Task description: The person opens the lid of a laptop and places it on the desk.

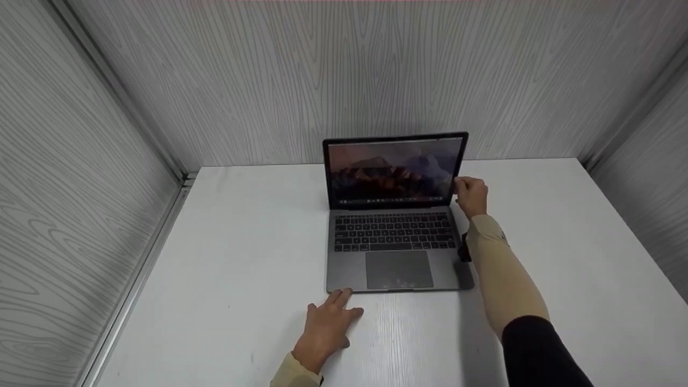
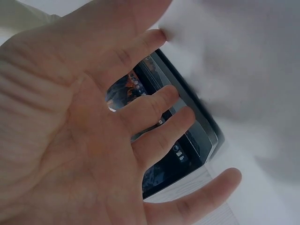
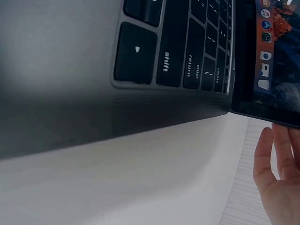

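Note:
A grey laptop (image 1: 349, 271) stands open on the white table, its lit screen (image 1: 398, 172) showing a mountain desktop picture. My left hand (image 1: 326, 328) lies near its front left corner, fingers spread, fingertips at the front edge. In the left wrist view the palm of that left hand (image 2: 93, 122) covers much of the laptop (image 2: 201, 126). At the right edge of the lid, my right hand (image 1: 472, 196) holds on with bent fingers. The right wrist view shows fingers of the right hand (image 3: 281, 173) reaching behind the lid's edge, the tips partly hidden.
The white table (image 1: 242, 231) extends on both sides of the laptop. A grey wood-grain panel (image 1: 344, 80) rises behind it, close to the lid. Similar panels stand at the left (image 1: 64, 215) and right (image 1: 656, 177). A dark object (image 1: 464, 251) sits at my right wrist beside the keyboard.

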Tool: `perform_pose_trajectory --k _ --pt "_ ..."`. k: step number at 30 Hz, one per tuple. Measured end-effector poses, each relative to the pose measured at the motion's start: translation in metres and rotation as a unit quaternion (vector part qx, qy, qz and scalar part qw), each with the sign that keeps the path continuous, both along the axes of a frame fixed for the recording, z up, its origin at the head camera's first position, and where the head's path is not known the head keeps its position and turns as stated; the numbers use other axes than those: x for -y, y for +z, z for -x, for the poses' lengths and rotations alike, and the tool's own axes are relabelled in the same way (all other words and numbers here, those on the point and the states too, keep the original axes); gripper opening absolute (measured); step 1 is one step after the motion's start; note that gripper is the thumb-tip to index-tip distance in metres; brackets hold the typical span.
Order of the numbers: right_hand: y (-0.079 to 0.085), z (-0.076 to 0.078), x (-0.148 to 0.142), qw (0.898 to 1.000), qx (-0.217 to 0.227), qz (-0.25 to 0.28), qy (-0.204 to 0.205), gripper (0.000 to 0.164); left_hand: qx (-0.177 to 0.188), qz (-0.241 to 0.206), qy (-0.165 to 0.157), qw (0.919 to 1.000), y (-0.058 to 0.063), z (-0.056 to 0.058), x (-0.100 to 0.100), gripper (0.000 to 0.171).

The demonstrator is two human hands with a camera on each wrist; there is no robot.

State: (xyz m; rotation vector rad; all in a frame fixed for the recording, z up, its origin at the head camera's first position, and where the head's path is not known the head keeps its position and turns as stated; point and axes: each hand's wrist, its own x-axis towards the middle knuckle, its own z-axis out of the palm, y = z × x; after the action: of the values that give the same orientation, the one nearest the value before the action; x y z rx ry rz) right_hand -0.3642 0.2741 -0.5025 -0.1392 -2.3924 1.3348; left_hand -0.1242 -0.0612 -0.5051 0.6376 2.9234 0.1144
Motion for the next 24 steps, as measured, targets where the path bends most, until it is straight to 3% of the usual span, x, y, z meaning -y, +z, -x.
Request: perform_pose_trajectory --k 6,15,24 --pt "-0.009 -0.002 0.002 0.998 0.062 -0.007 -0.011 0.031 0.003 -0.004 0.005 1.0000 -0.003 -0.001 -0.001 0.067" --pt "-0.026 0.002 0.004 0.996 0.087 -0.035 -0.013 0.034 -0.002 -0.004 0.007 1.0000 -0.006 -0.003 0.004 0.066" --pt "-0.022 0.002 0.010 0.993 0.099 -0.058 -0.041 0.034 -0.014 -0.009 -0.002 0.9999 -0.009 -0.002 0.001 0.067"
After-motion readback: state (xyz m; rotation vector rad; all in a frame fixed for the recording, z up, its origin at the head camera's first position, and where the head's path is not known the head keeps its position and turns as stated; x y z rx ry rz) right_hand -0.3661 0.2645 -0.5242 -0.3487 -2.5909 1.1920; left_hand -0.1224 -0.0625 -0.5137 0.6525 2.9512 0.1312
